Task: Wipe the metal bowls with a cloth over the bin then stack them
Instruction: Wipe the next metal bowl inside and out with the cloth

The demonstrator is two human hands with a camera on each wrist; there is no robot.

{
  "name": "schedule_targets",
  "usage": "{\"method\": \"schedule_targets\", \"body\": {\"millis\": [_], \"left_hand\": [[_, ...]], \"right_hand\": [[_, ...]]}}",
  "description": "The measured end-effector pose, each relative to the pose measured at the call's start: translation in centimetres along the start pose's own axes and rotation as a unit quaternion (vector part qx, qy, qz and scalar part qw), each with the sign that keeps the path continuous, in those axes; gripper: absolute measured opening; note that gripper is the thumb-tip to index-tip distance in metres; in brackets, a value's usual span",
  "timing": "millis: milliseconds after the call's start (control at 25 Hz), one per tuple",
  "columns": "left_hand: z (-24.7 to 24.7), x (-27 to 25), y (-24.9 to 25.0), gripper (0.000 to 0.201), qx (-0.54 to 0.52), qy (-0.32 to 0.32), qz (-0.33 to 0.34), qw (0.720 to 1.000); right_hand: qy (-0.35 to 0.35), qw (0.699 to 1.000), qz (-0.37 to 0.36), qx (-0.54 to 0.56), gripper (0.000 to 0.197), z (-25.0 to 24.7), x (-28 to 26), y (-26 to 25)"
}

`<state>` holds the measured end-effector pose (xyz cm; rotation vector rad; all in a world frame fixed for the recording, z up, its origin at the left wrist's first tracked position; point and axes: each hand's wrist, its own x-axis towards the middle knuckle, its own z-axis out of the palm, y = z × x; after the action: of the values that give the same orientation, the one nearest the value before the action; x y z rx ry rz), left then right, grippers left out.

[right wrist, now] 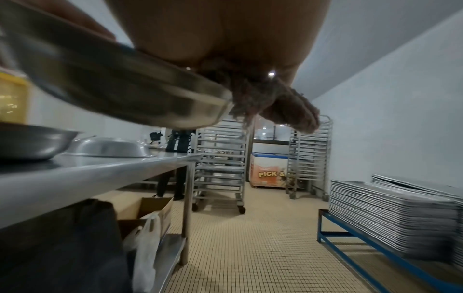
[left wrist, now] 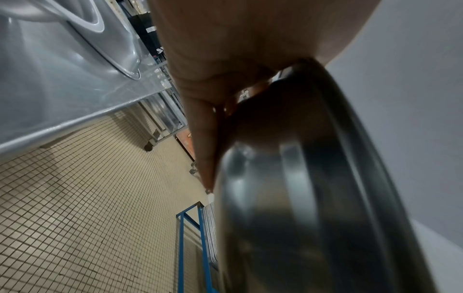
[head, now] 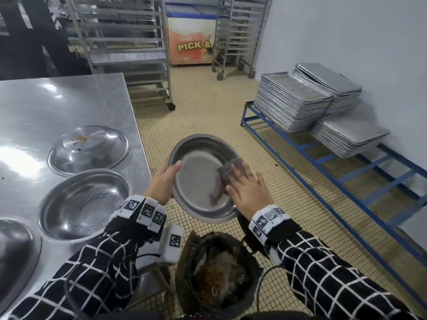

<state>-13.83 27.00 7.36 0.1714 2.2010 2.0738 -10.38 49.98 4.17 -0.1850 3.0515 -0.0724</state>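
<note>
My left hand grips the left rim of a metal bowl, thumb inside, fingers under it. The bowl is held tilted in the air just beyond a dark lined bin holding brown waste. My right hand lies flat with straight fingers on a grey cloth, pressing it against the bowl's inner right wall. The left wrist view shows the bowl's underside with my fingers against it. In the right wrist view the cloth hangs past the bowl's rim.
A steel table at left carries an upright bowl and upturned bowls. Stacked metal trays sit on a blue frame at right. Wheeled racks and a chest freezer stand behind, across tiled floor.
</note>
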Motion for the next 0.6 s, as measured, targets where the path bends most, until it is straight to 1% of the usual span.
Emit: {"method": "schedule_targets", "body": {"millis": [40,120,200,240,280,320,440,520,600], "left_hand": [[0.1,-0.1,-0.3,0.024,-0.002,-0.005,-0.015,1.0],[0.2,0.0,-0.8,0.04,-0.009,-0.021,-0.053,0.998],[-0.1,0.2,-1.0,0.052,-0.02,-0.045,-0.082,0.995],[-0.2,0.2,-1.1,0.054,-0.033,-0.06,-0.092,0.993],[-0.4,0.2,-1.1,0.053,-0.045,-0.069,-0.098,0.992],[-0.5,0.0,-1.2,0.05,-0.055,-0.072,-0.103,0.991],[-0.8,-0.3,-1.2,0.042,-0.068,-0.086,-0.105,0.988],[-0.9,-0.4,-1.1,0.038,-0.073,-0.098,-0.102,0.987],[-0.8,-0.3,-1.0,0.036,-0.074,-0.085,-0.096,0.989]], "right_hand": [[-0.003,1.0,0.014,0.006,0.058,-0.4,0.8,0.5],[0.019,0.999,0.023,0.041,0.06,-1.2,2.0,0.9],[0.041,0.986,0.027,0.159,0.057,-2.5,2.5,0.7],[0.048,0.972,0.036,0.227,0.053,-3.0,2.5,0.8],[0.055,0.958,0.043,0.278,0.05,-3.5,2.6,1.0],[0.061,0.949,0.05,0.306,0.047,-3.9,2.5,1.3],[0.081,0.932,0.056,0.348,0.042,-3.7,2.0,1.9],[0.109,0.916,0.072,0.38,0.031,-3.1,1.8,1.9],[0.129,0.897,0.098,0.411,0.017,-2.5,1.6,1.6]]}}
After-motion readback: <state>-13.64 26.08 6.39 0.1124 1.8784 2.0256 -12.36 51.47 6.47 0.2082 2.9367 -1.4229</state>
